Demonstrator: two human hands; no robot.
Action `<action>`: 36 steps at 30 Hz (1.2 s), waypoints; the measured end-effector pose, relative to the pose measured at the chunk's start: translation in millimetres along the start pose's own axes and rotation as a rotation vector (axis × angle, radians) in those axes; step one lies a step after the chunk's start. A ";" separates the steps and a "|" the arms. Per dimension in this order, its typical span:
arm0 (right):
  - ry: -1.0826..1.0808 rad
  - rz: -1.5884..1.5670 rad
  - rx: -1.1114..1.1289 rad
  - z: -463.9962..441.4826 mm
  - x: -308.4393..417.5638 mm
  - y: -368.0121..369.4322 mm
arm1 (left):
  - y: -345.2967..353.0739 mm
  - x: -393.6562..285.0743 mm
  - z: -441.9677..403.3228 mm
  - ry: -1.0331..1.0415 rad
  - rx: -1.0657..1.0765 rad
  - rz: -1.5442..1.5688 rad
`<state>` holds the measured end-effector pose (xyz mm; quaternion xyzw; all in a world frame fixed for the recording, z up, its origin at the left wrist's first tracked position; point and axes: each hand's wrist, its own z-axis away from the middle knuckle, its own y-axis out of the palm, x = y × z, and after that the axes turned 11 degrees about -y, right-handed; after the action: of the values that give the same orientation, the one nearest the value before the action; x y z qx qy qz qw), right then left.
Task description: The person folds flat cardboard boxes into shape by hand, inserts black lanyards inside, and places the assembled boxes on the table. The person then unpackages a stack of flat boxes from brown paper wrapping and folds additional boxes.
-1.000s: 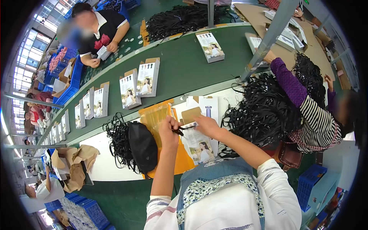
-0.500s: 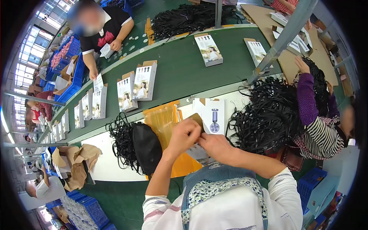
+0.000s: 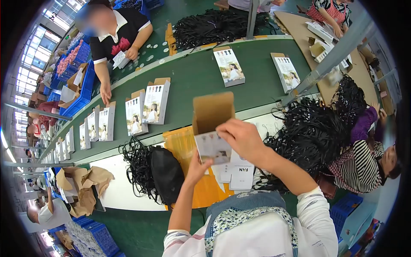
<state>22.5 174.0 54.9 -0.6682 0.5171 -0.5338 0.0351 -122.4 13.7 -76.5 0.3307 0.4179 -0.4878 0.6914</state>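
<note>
A small cardboard box (image 3: 210, 147) with a printed front is held up in front of me, its brown top flap raised and its top open. My left hand (image 3: 197, 168) grips the box at its lower left, thumb across the front. At the upper right edge my right hand (image 3: 242, 138) is closed on the box, fingertips at the rim; whether it also holds something inside is hidden. Below the box lie white printed boxes marked FAN (image 3: 242, 176), partly covered. An orange sheet (image 3: 205, 192) lies beneath, beside a black pouch (image 3: 166, 176) to the left.
Black cords (image 3: 302, 135) are heaped on the right, and a smaller bunch (image 3: 136, 165) lies left. Boxes (image 3: 155, 103) stand along the green belt (image 3: 188, 73). A metal post (image 3: 317, 70) rises at the right. Several people work around the belt, one (image 3: 122, 30) across from me.
The box has come up and turned its front toward me, flap open. My left hand moved down to its lower side, and my right hand rose to its rim. Boxes on the belt shifted slightly left.
</note>
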 end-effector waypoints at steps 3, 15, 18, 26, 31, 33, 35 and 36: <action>0.004 -0.111 -0.187 -27.8 -20.3 11.8 | -21.4 1.9 -43.5 -0.174 -0.047 0.145; 0.582 0.174 -0.126 130.4 -122.6 49.5 | -74.6 47.0 -191.0 0.073 -0.923 -0.122; 0.711 0.215 -0.168 172.0 -148.0 74.8 | -22.3 43.7 -142.7 0.277 -0.549 -0.621; 0.806 0.140 -0.098 179.8 -133.7 85.0 | 77.2 63.8 -70.8 0.276 -0.419 -0.816; 0.760 0.088 -0.109 173.2 -96.5 62.3 | 74.2 62.4 -57.0 0.225 -0.454 -0.815; 0.732 0.057 -0.058 171.8 -84.8 51.2 | 73.8 45.0 -45.9 0.075 -0.405 -0.476; 0.828 -0.419 -0.485 170.4 -66.8 47.4 | 76.6 16.4 -29.9 -0.076 -0.340 -0.139; 0.825 -0.419 -0.492 172.6 -60.4 46.9 | 78.9 4.2 -22.1 -0.047 -0.340 -0.008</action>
<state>127.5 109.1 -87.8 -0.4801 0.4532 -0.6110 -0.4368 -52.3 55.2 -85.8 0.1959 0.4793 -0.4205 0.7450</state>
